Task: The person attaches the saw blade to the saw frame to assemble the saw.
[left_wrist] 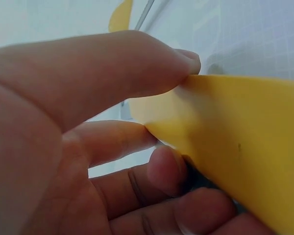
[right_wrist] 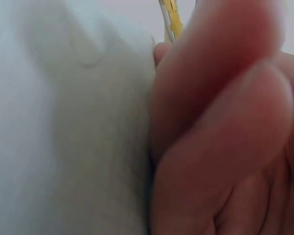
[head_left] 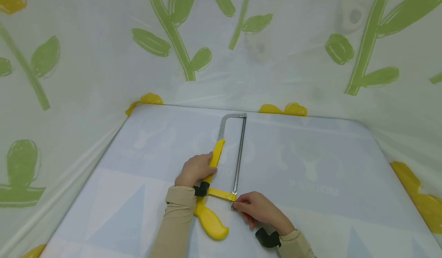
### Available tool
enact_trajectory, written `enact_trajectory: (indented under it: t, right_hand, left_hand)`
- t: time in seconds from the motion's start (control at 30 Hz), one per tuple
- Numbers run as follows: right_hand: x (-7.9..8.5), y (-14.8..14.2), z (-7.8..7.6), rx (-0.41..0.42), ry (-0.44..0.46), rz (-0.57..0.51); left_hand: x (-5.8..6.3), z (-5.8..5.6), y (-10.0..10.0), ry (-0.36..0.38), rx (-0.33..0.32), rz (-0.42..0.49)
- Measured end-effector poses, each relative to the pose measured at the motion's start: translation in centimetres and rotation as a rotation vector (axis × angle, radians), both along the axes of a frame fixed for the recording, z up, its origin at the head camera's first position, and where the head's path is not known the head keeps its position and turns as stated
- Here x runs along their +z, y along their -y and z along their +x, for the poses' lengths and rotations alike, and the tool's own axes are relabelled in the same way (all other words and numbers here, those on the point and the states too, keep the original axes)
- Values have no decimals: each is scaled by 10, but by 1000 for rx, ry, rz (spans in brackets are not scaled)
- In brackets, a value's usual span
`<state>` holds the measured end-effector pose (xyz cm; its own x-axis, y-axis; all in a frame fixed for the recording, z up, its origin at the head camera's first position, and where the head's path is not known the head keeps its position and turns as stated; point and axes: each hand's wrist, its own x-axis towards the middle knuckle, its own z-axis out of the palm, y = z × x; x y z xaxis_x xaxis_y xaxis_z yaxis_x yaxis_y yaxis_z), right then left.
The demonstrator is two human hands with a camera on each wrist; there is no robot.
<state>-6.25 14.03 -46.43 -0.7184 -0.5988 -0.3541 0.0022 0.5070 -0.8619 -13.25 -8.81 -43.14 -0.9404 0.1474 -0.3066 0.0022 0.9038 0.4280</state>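
A hacksaw (head_left: 215, 156) with a yellow frame, grey bow end and yellow handle lies flat on the table, its bow end pointing away from me. Its thin blade (head_left: 239, 154) runs along the right side. My left hand (head_left: 196, 170) grips the yellow frame bar, thumb on one face and fingers curled round the other, as the left wrist view shows with the yellow bar (left_wrist: 235, 142). At the near end of the blade, my right hand (head_left: 258, 209) pinches the small metal wing nut (head_left: 233, 205). In the right wrist view, curled fingers (right_wrist: 220, 147) hide the nut.
The table (head_left: 310, 166) has a pale cover with faint prints and blue triangles. White sheeting (head_left: 276, 66) with green leaves and yellow flowers hangs behind and at both sides. A black wrist mount (head_left: 267, 238) sits at the right sleeve.
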Motion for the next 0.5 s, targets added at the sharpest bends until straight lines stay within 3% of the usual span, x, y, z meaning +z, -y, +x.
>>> enact_trajectory:
  t: [0.2,0.5]
  right_hand:
    - [-1,0,3,-3,30,-24]
    - [4,3,2,-26,27,22]
  left_hand:
    - [1,2,-1,5,-1,-4]
    - [0,2,0,-7,12,14]
